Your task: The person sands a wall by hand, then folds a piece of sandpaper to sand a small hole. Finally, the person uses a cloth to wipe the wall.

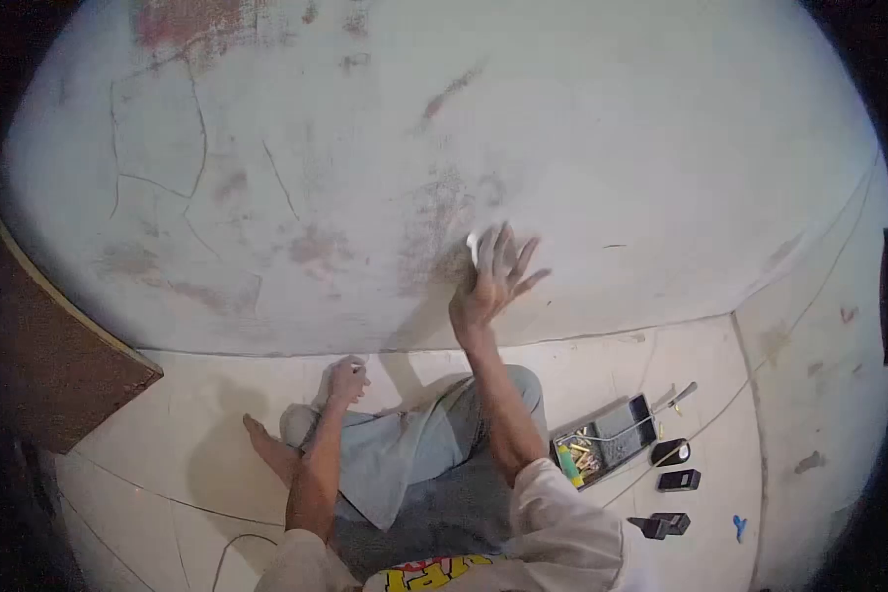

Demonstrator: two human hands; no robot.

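My right hand is raised against the pale wall, its fingers stretched and spread. A small white piece with a curved edge shows beside and under its fingers, pressed to the wall. Dark smudges mark the surface just left of the hand. My left hand rests low near my bent knee, close to the foot of the wall, with its fingers curled. A bit of white shows at those fingertips, too small to name.
An open black case with brass-coloured pieces lies on the tiled floor to my right. Beyond it are a round black item, a black box, a black device and a blue item. A brown board stands left.
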